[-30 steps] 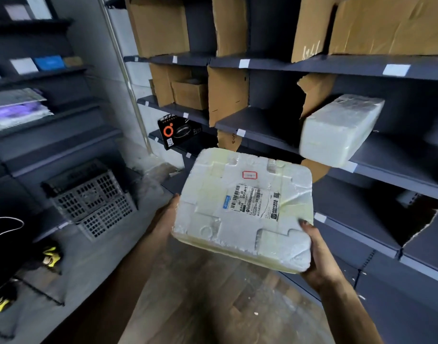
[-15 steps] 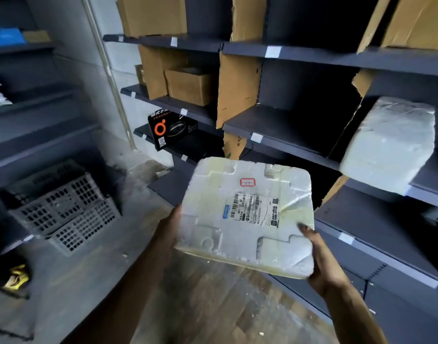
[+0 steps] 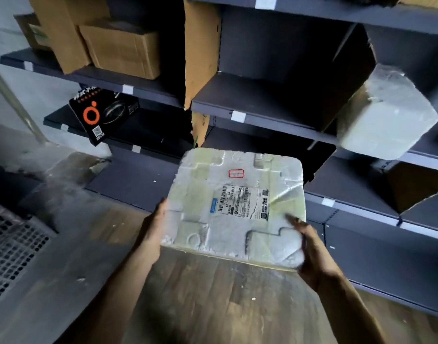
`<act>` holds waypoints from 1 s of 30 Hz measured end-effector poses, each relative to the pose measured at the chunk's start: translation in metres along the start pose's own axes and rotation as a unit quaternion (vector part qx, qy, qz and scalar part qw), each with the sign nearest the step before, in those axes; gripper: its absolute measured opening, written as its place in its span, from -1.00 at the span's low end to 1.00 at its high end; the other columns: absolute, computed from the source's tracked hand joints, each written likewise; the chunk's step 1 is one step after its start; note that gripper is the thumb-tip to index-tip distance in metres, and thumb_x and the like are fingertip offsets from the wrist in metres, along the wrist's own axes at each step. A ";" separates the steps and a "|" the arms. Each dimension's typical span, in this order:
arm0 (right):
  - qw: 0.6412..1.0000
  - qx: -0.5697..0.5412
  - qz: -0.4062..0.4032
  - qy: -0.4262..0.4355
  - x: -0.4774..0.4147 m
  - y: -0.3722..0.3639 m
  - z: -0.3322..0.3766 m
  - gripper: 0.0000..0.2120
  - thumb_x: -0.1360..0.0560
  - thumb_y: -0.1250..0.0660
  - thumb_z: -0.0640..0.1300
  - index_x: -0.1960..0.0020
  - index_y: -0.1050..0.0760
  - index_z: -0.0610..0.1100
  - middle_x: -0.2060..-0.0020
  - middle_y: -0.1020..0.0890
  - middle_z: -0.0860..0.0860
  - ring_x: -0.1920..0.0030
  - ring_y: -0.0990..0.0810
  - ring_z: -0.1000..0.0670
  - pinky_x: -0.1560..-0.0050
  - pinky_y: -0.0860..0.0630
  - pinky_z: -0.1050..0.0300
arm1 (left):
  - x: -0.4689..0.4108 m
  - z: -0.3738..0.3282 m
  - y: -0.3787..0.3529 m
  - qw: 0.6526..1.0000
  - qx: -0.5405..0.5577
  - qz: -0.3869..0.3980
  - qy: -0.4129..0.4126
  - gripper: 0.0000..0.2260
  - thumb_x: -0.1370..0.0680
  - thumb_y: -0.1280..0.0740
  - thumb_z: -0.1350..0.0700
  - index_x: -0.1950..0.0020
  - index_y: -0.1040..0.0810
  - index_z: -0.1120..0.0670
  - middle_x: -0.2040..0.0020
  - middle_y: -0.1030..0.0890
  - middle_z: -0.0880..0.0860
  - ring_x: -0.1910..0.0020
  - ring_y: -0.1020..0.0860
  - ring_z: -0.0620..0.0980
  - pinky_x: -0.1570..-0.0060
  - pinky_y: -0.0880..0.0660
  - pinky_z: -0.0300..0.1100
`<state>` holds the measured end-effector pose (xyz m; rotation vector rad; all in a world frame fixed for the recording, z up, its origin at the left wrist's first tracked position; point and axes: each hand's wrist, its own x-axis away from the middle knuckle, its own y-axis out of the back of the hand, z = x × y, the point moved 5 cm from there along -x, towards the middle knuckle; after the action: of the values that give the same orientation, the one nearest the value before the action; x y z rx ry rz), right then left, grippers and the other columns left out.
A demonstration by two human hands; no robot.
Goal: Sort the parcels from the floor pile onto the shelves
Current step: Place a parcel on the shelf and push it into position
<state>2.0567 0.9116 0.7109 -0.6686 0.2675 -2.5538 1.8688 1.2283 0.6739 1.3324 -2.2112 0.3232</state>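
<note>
I hold a flat white foam parcel (image 3: 237,209) with a barcode label and a small red sticker on its top, level in front of the dark shelf unit. My left hand (image 3: 154,222) grips its left edge. My right hand (image 3: 309,249) clasps the near right corner, thumb on top. The dark shelves (image 3: 257,108) stand just beyond the parcel. A second white foam parcel (image 3: 384,117) lies tilted on a shelf at the right, overhanging the edge.
Brown cardboard boxes (image 3: 123,48) sit on the upper left shelf. Cardboard dividers (image 3: 200,50) stand upright between bays. A black box with an orange ring (image 3: 101,117) leans on a lower left shelf. A grey plastic crate (image 3: 12,244) lies on the floor at the left.
The view has moved closer to the shelves and turned right. The crate has slid to the left edge. The foam parcel stays held in both hands, nearer the lower shelves.
</note>
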 end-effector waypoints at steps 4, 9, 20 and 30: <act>0.999 -0.023 -0.032 0.003 -0.006 0.005 0.002 -0.69 -0.62 -0.27 0.04 -0.32 -0.59 0.05 -0.13 -0.72 -0.07 -0.05 -0.72 -0.13 0.07 -0.67 -0.15 | -0.011 -0.018 -0.010 1.000 0.018 0.009 -0.018 -0.23 -0.22 -0.34 -0.55 -0.19 -0.71 -0.05 -0.15 -0.71 0.01 -0.14 -0.66 0.13 -0.27 -0.55 0.22; 0.996 -0.033 -0.064 0.048 -0.019 -0.004 0.028 -0.54 -0.51 -0.41 0.25 -0.32 -0.62 0.06 -0.22 -0.70 -0.06 -0.17 -0.68 -0.11 -0.04 -0.64 -0.11 | -0.005 -0.069 -0.030 0.999 0.009 0.022 -0.049 -0.14 -0.29 -0.31 -0.60 -0.37 -0.61 -0.05 -0.35 -0.62 -0.03 -0.29 -0.58 0.12 -0.37 -0.46 0.14; 0.981 0.021 -0.061 0.181 -0.112 -0.043 0.147 -0.45 -0.52 -0.38 0.32 -0.32 -0.54 -0.05 -0.05 -0.65 -0.27 0.02 -0.62 -0.40 0.12 -0.54 -0.35 | -0.029 -0.183 -0.097 0.990 0.024 0.024 -0.134 -0.09 -0.30 -0.31 -0.53 -0.50 -0.43 0.00 -0.48 -0.49 0.06 -0.45 -0.46 0.10 -0.34 -0.40 -0.02; 0.943 0.019 -0.092 0.319 -0.187 -0.084 0.223 -0.43 -0.59 -0.32 -0.04 -0.58 -0.34 -0.08 -0.49 -0.50 0.05 -0.47 -0.47 0.10 -0.50 -0.36 0.19 | -0.056 -0.273 -0.164 0.962 0.082 -0.108 -0.238 -0.52 -0.59 -0.40 -0.05 -0.46 -0.40 0.04 -0.30 -0.50 -0.02 -0.36 -0.49 0.03 -0.14 -0.34 -0.23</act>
<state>2.2779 1.0629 0.8515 0.1843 0.3796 -2.8790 2.1197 1.3163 0.8581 1.8864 -2.4247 0.1099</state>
